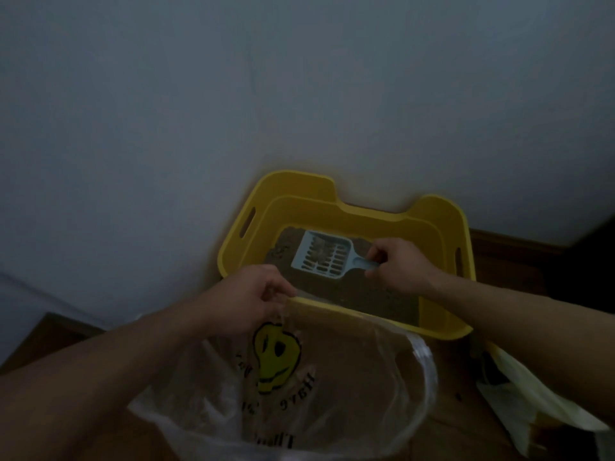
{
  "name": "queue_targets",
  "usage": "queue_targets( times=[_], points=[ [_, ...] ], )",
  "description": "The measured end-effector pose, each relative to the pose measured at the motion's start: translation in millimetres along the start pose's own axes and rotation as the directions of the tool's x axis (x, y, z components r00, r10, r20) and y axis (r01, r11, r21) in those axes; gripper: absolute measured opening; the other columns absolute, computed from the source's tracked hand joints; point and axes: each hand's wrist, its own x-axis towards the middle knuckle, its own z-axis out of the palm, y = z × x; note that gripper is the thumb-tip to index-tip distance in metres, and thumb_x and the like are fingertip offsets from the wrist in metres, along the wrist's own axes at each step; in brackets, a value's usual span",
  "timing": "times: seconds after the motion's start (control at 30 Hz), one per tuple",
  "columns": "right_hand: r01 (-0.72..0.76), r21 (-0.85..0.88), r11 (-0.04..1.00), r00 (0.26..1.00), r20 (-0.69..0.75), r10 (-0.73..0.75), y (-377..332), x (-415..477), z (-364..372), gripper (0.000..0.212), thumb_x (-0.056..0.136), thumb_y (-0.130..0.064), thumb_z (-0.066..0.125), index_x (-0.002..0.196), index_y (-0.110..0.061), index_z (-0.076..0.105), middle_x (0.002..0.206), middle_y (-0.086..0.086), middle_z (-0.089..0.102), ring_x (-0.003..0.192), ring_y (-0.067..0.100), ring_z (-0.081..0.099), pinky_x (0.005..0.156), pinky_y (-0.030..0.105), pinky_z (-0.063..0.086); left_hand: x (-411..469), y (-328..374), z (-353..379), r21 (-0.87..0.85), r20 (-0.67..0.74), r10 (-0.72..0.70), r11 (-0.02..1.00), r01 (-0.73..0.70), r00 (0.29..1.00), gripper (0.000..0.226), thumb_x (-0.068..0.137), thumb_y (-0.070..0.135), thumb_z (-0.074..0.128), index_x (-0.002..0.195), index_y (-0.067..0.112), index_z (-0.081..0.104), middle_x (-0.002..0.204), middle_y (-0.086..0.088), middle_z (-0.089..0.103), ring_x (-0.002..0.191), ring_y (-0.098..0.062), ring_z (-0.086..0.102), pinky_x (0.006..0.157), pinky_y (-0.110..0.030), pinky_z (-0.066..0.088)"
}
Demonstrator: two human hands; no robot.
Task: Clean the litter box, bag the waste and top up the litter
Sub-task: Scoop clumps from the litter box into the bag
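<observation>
Very dim, underexposed; soft blur, wide-angle bending at edges, no glare.

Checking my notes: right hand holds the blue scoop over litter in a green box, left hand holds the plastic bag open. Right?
The head view shows the box is yellow, not green; the right hand, scoop, left hand and bag are as stated.

Domestic interior, dimly lit. A yellow plastic litter box (299,184), part-filled with brownish litter (366,294) and with a pale blue slotted scoop (321,256) over it, stands on a wooden floor (462,371). It sits against a plain pale wall (199,94) edged with dark wooden skirting (512,242). A clear shopping bag (332,394) printed with a yellow smiling face hangs open in front. Together these indicate a home, probably a room corner, though the low light obscures detail.
</observation>
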Motion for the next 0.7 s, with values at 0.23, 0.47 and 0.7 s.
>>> queue_targets(
  times=[0.23,0.47,0.7],
  points=[
    [0.081,0.069,0.994,0.996,0.014,-0.083,-17,-14,-13,0.017,0.081,-0.018,0.079,0.083,-0.026,0.065,0.084,-0.006,0.065,0.076,0.012,0.061,0.058,0.024,0.043,0,-7,-2,0.021,0.010,0.014,1.000,-0.015,1.000,0.027,0.086,0.016,0.074,0.112,0.024,0.072,0.088,0.016,0.053,0.071,0.010,0.052,0.064,-0.008,0.037],
    [0.179,0.062,0.982,0.982,-0.064,-0.175,-37,-45,-43,0.021,0.076,-0.016,0.084,0.081,-0.028,0.067,0.082,-0.010,0.068,0.074,0.005,0.063,0.059,0.020,0.044,1,-15,-8,0.025,0.072,-0.028,0.999,0.026,0.997,0.033,0.085,0.012,0.075,0.116,0.022,0.071,0.094,0.017,0.056,0.081,-0.001,0.058,0.078,-0.025,0.050],
    [0.322,0.031,0.946,0.932,0.163,-0.322,-42,-68,-55,0.020,0.073,-0.013,0.085,0.085,-0.025,0.073,0.081,-0.010,0.072,0.076,0.003,0.066,0.069,0.027,0.056,0,-26,-11,-0.012,0.044,-0.081,0.997,0.082,0.996,0.018,0.081,0.028,0.075,0.098,0.029,0.070,0.100,0.010,0.071,0.094,-0.013,0.068,0.085,-0.039,0.057]
  ],
)
